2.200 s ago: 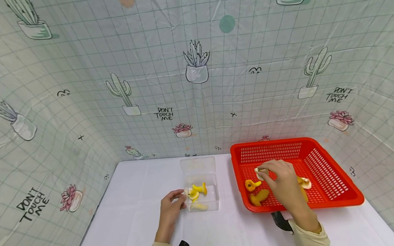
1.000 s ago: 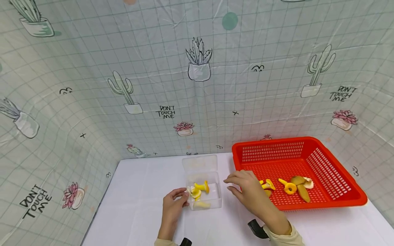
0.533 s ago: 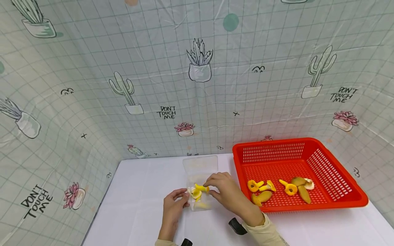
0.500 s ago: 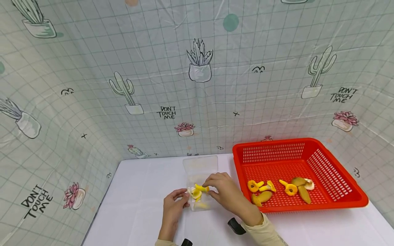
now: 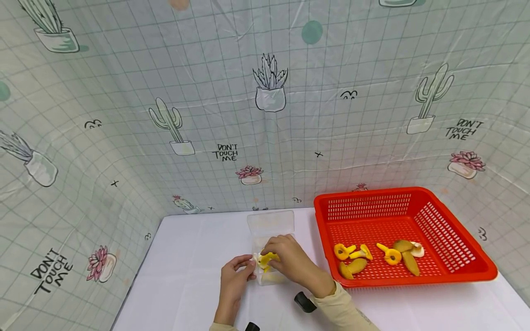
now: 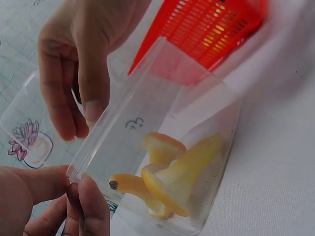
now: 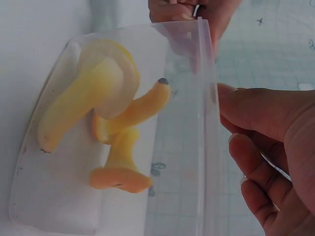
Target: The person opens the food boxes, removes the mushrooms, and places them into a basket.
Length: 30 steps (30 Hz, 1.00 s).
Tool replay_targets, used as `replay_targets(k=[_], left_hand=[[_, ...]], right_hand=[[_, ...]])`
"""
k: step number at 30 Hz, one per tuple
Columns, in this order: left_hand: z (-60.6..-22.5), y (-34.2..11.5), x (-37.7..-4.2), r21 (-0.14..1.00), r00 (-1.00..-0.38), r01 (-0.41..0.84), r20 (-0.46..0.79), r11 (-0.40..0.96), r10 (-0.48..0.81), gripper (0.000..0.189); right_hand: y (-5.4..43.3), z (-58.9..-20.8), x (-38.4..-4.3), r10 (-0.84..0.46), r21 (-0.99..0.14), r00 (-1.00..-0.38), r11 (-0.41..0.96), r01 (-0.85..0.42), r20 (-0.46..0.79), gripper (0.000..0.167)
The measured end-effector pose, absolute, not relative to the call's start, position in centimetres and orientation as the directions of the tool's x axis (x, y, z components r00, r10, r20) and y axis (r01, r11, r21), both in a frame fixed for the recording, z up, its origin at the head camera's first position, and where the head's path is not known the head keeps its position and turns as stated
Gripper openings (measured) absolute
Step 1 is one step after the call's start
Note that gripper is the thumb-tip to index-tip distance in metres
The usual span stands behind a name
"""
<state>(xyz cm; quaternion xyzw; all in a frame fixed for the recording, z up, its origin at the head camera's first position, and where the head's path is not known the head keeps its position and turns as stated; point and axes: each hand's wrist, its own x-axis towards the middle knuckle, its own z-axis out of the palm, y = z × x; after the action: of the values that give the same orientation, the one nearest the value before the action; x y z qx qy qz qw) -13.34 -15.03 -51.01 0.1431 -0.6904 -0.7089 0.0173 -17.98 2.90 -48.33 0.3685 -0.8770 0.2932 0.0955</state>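
Observation:
A small clear plastic box (image 5: 262, 279) stands on the table with its hinged lid (image 5: 271, 221) swung back. Thumb and fingertips of my left hand (image 5: 235, 278) pinch its left rim. Inside lie three mushrooms: a large pale yellow one (image 6: 172, 184), one with a dark-tipped stem (image 6: 135, 187), and a short orange-yellow one (image 6: 164, 146). My right hand (image 5: 291, 258) hangs over the box from the right, hiding part of the contents in the head view. Its fingers (image 7: 253, 162) are loosely bent at the rim, with nothing visible between them and the thumb.
On the right stands a red perforated basket (image 5: 372, 197). Several mushrooms lie in it, among them an orange one (image 5: 342, 251), a yellow one (image 5: 362, 252) and brown ones (image 5: 410, 263). A cactus-print sheet (image 5: 223, 179) rises behind the white table (image 5: 186, 257).
My right hand, which held a pale mushroom over the basket, has let it go and moved left to the box. The left hand keeps its place on the rim.

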Motion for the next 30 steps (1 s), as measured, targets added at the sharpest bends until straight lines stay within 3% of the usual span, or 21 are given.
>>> replay_targets(k=[14, 30], left_hand=[[-50.9, -14.9, -13.2, 0.982, -0.953, -0.188, -0.191, -0.032, -0.236, 0.028], [-51.2, -15.1, -13.4, 0.982, -0.955, -0.184, -0.191, -0.050, -0.225, 0.029]], right_hand=[[1.5, -49.5, -19.1, -0.619, -0.446, -0.720, 0.573, -0.687, 0.313, 0.017], [1.0, -50.0, -19.9, -0.656, -0.420, -0.687, 0.553, -0.719, 0.312, 0.016]])
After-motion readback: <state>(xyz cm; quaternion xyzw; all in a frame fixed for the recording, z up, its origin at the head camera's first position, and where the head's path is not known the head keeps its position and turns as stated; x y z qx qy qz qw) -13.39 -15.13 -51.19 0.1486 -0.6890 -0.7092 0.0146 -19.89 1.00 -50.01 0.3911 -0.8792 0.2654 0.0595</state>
